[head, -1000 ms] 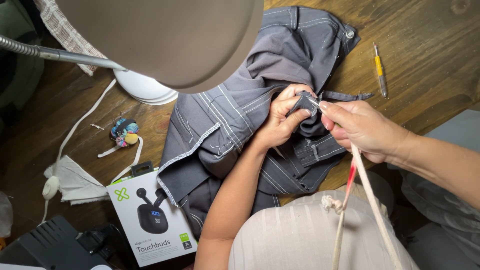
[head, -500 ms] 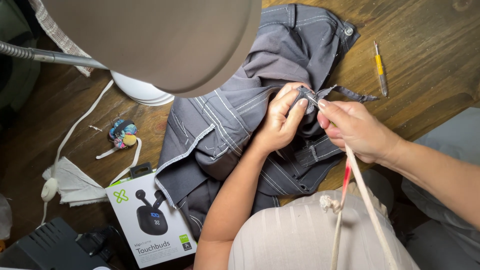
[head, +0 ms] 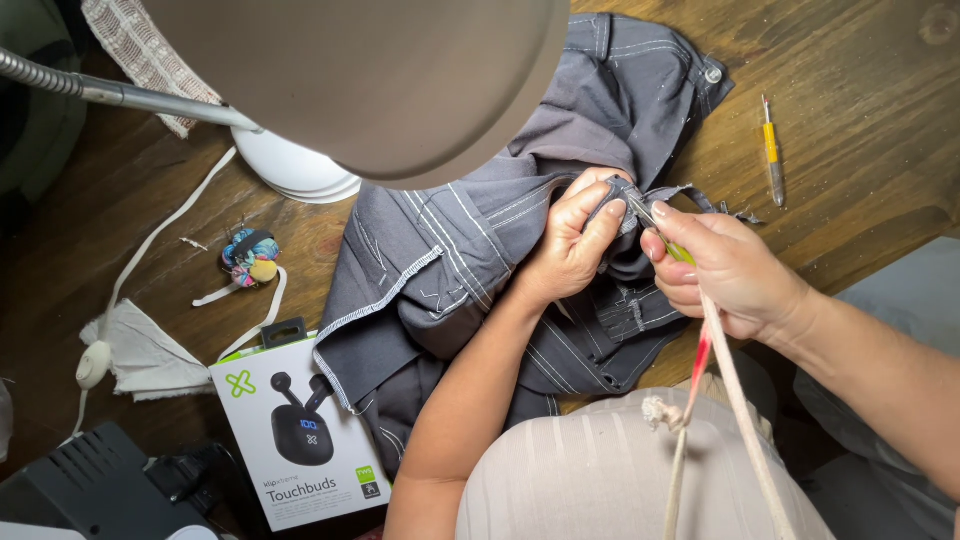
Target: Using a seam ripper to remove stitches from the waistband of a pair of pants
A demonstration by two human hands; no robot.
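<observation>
Left hand pinches a fold of the grey white-stitched cotton garment, bunched mid wooden desk. Right hand grips a small yellow-handled seam ripper, tip at the seam. IMO keep the fabric taut w/ the pinch, slide the tip under one stitch only, and cut away from your fingers. Spare yellow pen-like tool lies far right.

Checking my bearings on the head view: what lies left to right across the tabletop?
Folded white cloth → colourful pincushion → white earbuds box → grey garment → left hand → right hand → yellow-handled tool.
</observation>
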